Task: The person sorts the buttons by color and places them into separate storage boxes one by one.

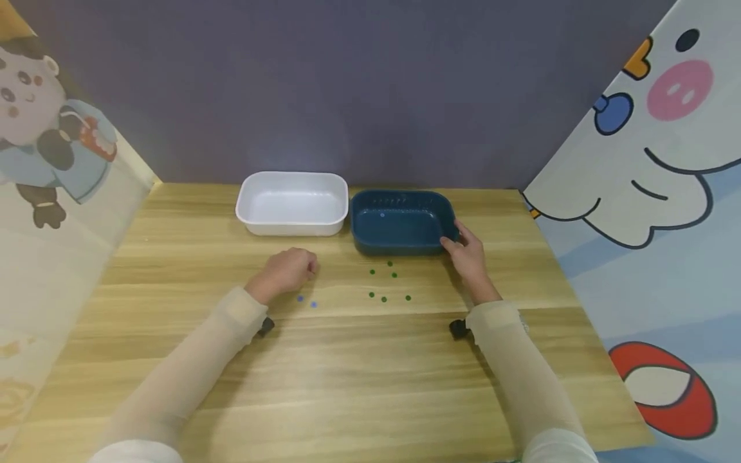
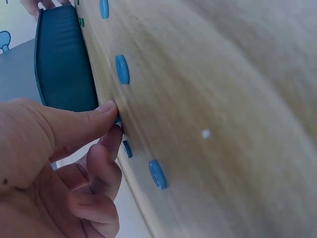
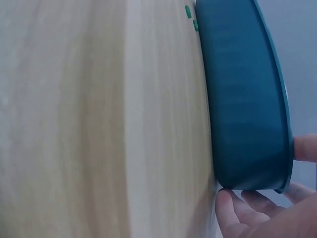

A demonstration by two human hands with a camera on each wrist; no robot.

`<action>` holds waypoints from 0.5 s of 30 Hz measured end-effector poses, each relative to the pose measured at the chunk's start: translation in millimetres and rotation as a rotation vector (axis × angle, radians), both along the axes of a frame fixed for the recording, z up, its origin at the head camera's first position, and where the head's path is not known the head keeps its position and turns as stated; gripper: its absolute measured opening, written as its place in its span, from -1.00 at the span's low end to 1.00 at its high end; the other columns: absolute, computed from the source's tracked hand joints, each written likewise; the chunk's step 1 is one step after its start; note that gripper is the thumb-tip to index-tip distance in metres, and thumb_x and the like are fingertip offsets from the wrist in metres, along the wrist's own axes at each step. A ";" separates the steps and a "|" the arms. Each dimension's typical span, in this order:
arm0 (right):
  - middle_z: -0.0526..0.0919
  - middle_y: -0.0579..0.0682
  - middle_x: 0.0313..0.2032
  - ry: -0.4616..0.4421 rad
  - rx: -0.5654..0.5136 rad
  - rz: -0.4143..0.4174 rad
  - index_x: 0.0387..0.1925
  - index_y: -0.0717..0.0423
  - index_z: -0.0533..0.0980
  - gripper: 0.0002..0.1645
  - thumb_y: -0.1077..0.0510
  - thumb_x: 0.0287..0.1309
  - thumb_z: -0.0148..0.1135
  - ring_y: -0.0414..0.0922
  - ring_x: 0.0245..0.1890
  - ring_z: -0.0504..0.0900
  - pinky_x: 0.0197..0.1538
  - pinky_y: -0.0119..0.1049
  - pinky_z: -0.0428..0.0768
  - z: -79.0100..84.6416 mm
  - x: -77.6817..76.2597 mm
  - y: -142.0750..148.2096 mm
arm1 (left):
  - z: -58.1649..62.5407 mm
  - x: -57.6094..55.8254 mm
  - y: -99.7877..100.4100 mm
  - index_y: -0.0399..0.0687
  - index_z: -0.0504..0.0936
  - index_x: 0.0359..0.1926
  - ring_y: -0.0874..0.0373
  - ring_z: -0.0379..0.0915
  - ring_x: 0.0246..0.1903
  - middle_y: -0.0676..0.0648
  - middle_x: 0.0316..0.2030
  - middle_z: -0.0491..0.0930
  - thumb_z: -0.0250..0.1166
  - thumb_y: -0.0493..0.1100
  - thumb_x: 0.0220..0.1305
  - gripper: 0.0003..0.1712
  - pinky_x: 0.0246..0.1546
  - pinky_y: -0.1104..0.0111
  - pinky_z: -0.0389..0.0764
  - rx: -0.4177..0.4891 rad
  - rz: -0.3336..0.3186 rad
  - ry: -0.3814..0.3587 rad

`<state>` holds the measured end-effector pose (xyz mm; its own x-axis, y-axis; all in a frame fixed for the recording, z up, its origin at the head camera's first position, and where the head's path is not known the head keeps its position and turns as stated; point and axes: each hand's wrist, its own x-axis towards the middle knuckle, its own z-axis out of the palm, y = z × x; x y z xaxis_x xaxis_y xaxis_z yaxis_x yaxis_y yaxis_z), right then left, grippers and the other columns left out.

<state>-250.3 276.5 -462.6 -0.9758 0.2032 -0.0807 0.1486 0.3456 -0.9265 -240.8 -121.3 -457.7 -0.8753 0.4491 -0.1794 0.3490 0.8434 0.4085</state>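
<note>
My left hand [image 1: 287, 270] is low over the table, in front of the white basin. In the left wrist view its thumb and forefinger pinch a small blue disc [image 2: 117, 119], mostly hidden by the fingertips. Several other blue discs [image 2: 122, 69] lie flat on the wood around it. My right hand [image 1: 467, 256] holds the right end of a dark teal basin [image 1: 399, 249], thumb and fingers spread about its rim and end wall. The right wrist view shows fingers [image 3: 228, 208] against the basin's end. A small light blue piece [image 1: 382, 215] is inside this basin.
A white basin [image 1: 294, 229] stands left of the teal one, close beside it. Several green discs [image 1: 384, 299] lie scattered on the wooden table [image 1: 359, 386] in front of the teal basin. Behind the basins rises a grey panel [image 1: 347, 96]; cartoon-printed walls flank the table.
</note>
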 end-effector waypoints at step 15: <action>0.11 0.17 0.52 0.010 -0.022 0.005 0.56 -0.09 0.15 -0.20 0.05 0.40 0.23 0.08 0.45 0.22 0.15 -0.24 0.50 -6.3 5.7 1.2 | 0.4 6.9 4.5 0.04 0.55 -0.43 0.16 0.41 -0.45 0.09 -0.47 0.51 0.28 -0.30 0.35 -0.79 -0.41 0.32 0.47 0.040 -0.009 0.007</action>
<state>-244.5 277.8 -468.9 -0.9776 0.1964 -0.0757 0.1379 0.3258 -0.9353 -233.9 -116.8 -457.3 -0.8726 0.4633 -0.1547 0.3593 0.8234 0.4392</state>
